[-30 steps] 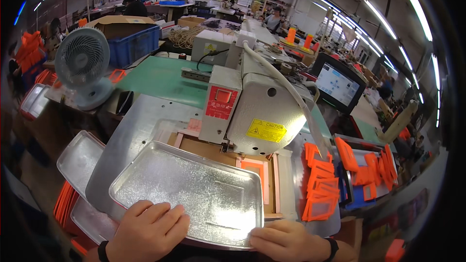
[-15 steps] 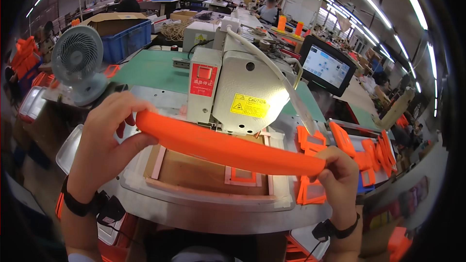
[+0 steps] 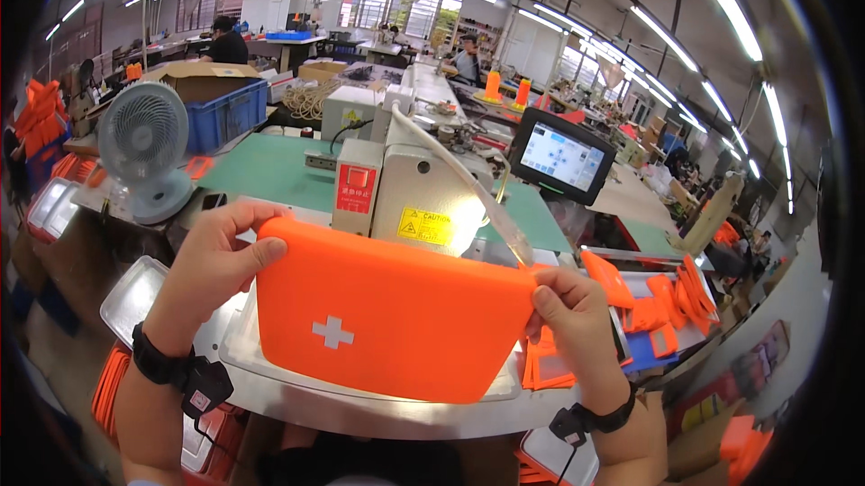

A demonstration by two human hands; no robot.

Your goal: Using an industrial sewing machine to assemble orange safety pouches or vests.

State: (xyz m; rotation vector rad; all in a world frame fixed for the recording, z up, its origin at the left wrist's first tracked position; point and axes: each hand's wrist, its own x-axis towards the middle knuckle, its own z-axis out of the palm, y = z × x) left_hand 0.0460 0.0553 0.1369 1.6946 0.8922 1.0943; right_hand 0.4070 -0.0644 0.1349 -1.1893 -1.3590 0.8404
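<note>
Between my two hands hangs an orange fabric panel (image 3: 405, 306) with a white cross on its lower left, its broad face toward me. My left hand (image 3: 230, 256) pinches its upper left corner between thumb and fingers. At the upper right corner, my right hand (image 3: 568, 306) grips it the same way, fingers closed. Behind the panel stands an industrial sewing machine (image 3: 396, 175) with its lamp lit. The panel hides the machine's needle area and most of the work plate (image 3: 324, 387).
A grey fan (image 3: 144, 139) and a blue crate (image 3: 225, 112) stand at the left. A touchscreen (image 3: 563, 157) is mounted right of the machine. Orange pieces (image 3: 662, 306) lie in a heap on the right, and more orange sheets (image 3: 110, 387) are stacked low at the left.
The panel has turned from nearly edge-on to face me, bringing the white cross into view. Both hands still hold its ends. The view has tilted up a little.
</note>
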